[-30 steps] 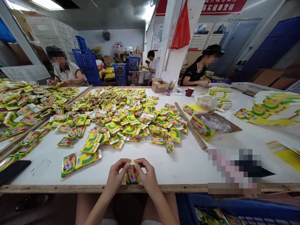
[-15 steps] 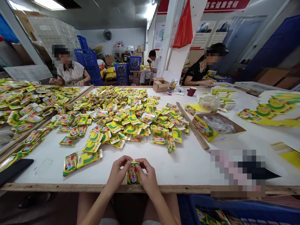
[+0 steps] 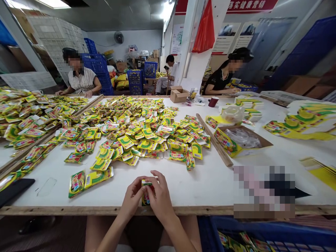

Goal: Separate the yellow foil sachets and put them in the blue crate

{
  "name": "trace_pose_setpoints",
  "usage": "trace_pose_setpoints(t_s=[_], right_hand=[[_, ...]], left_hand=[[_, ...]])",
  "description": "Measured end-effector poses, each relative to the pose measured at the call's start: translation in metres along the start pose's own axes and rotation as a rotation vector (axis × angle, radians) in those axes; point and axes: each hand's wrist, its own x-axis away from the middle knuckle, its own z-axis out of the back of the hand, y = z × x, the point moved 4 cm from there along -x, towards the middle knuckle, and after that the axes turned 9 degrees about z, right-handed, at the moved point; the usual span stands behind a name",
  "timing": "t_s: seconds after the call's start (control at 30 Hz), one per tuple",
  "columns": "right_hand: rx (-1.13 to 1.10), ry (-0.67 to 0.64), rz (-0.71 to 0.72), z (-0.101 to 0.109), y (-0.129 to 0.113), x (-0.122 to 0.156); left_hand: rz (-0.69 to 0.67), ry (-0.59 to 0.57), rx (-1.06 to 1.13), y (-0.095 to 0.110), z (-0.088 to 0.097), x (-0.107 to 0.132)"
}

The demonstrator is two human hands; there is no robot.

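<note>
Both of my hands are closed on one small yellow-green packet (image 3: 145, 196) at the near edge of the white table (image 3: 215, 182). My left hand (image 3: 132, 197) pinches its left side. My right hand (image 3: 159, 196) lies over its front and hides most of it. A large spread of the same yellow packets (image 3: 141, 133) covers the table's middle beyond my hands. Two loose packets (image 3: 89, 180) lie to the left of my hands.
A wooden stick (image 3: 214, 140) lies right of the spread, beside an open cardboard box (image 3: 243, 140) with a plastic bag. A blue crate (image 3: 262, 234) sits below the table at my right. A dark flat object (image 3: 14, 190) lies far left. Other people sit at the far side.
My right hand has slid leftward over the packet and now covers most of it. The packet stays at the table's near edge between both hands.
</note>
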Motion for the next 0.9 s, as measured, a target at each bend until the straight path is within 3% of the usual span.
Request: trace_pose_setpoints(t_s=[0.47,0.9], right_hand=[[0.261,-0.202,-0.038,0.000,-0.022,-0.025],[0.277,-0.317,0.030,0.004,-0.023,-0.034]], left_hand=[[-0.008,-0.036,-0.024,-0.006,0.002,0.002],[-0.024,-0.006,0.031,-0.010,0.000,0.008]])
